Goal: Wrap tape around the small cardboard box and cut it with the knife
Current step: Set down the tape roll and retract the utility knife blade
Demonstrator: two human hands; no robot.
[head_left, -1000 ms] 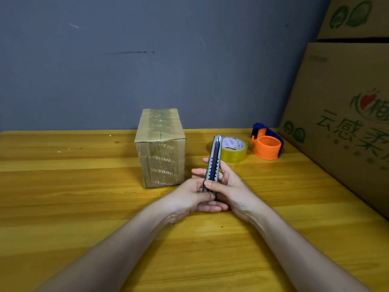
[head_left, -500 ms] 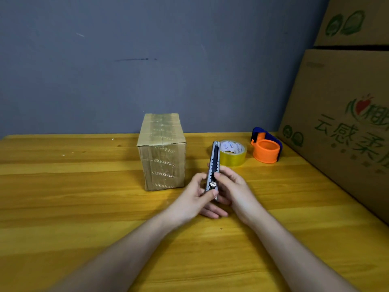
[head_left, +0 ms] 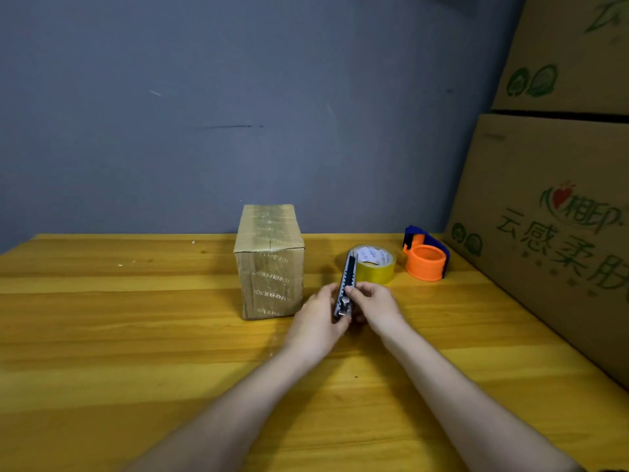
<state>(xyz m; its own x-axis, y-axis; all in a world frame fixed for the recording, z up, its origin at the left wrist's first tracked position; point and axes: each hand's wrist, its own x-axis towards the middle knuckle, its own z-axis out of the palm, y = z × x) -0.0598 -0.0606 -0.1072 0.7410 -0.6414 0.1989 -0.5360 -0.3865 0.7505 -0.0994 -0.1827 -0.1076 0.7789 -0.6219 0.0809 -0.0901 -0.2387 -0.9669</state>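
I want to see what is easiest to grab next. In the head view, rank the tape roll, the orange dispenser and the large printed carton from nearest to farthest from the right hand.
From the right hand, which grips the knife:
1. Tape roll, just beyond the hand.
2. Orange dispenser, farther back and to the right.
3. Large printed carton, at the table's right edge.

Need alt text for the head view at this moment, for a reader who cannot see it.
Both hands hold a utility knife upright over a yellow wooden table, the left hand and right hand gripping its lower end. A small taped cardboard box stands to the left; a tape roll and an orange dispenser lie behind, with large printed cartons at right.
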